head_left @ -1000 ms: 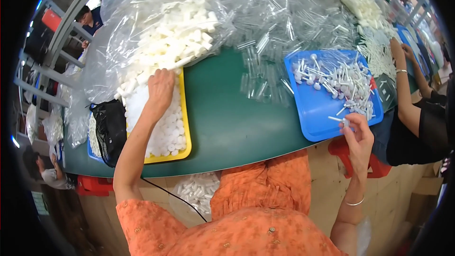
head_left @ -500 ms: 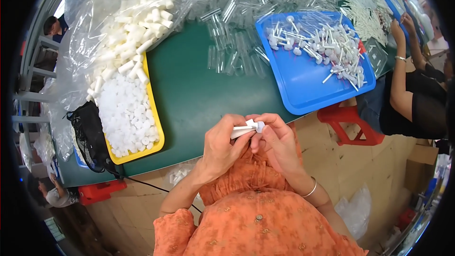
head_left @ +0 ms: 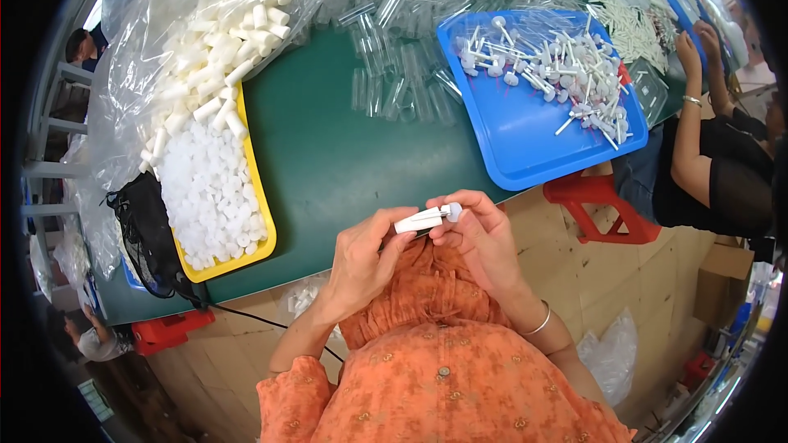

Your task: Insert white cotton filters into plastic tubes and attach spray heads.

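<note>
In front of my body both hands meet over a small assembly. My left hand [head_left: 361,253] pinches a white cylindrical sleeve [head_left: 417,221] by its outer end. At the sleeve's other end, a translucent white cap [head_left: 453,212] is gripped between the thumb and fingers of my right hand [head_left: 484,239]. A thin stem shows beside the cap; whether it sits inside the sleeve I cannot tell. Ahead to the right, a blue tray [head_left: 525,148] carries many cap-and-stem pieces [head_left: 566,74]. On the left a yellow tray [head_left: 267,221] is full of small white caps [head_left: 209,197].
White cylindrical sleeves [head_left: 238,41] spill from a clear plastic bag beyond the yellow tray. Clear tubes [head_left: 402,82] lie heaped across the green table [head_left: 328,156]. A black mesh pouch [head_left: 139,221] rests at left. A co-worker's arm [head_left: 692,107] is at right, near a red stool [head_left: 603,209].
My left fingers have shifted back along the white sleeve, baring more of it. The sleeve and cap remain in my hands, and the whole view has shifted slightly.
</note>
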A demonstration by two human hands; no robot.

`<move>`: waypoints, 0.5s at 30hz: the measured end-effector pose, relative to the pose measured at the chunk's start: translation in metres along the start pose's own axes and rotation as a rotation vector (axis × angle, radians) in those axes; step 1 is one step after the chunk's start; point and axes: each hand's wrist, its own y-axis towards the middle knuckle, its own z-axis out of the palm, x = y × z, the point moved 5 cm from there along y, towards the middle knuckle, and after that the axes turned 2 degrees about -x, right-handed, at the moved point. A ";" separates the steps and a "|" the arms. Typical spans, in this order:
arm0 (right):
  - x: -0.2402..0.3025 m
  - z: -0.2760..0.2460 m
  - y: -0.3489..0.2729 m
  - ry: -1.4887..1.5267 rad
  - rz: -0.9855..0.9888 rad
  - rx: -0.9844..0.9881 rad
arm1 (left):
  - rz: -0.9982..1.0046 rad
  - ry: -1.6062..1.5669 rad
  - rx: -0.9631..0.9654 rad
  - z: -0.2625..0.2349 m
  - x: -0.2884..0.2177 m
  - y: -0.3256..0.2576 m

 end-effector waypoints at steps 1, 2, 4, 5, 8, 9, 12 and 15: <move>0.001 0.000 0.000 -0.063 -0.015 0.010 | -0.021 -0.027 0.024 0.001 0.003 -0.001; 0.002 0.001 0.000 -0.125 -0.031 0.020 | -0.042 -0.053 0.048 0.002 0.006 -0.002; 0.003 0.000 0.000 -0.196 -0.075 0.049 | -0.036 -0.054 0.055 0.000 0.007 -0.003; 0.005 0.001 0.000 -0.265 -0.119 0.078 | -0.029 -0.054 0.061 0.001 0.007 -0.003; 0.014 0.003 -0.004 -0.349 -0.188 0.081 | -0.022 -0.100 0.023 0.003 0.005 -0.001; 0.015 0.002 -0.004 -0.350 -0.186 0.084 | -0.023 -0.100 0.020 0.003 0.004 -0.001; 0.017 0.001 -0.004 -0.304 -0.187 0.128 | 0.069 0.002 -0.002 0.002 -0.002 -0.003; 0.016 0.000 -0.004 -0.231 -0.100 0.116 | 0.217 0.053 -0.049 0.002 -0.007 -0.004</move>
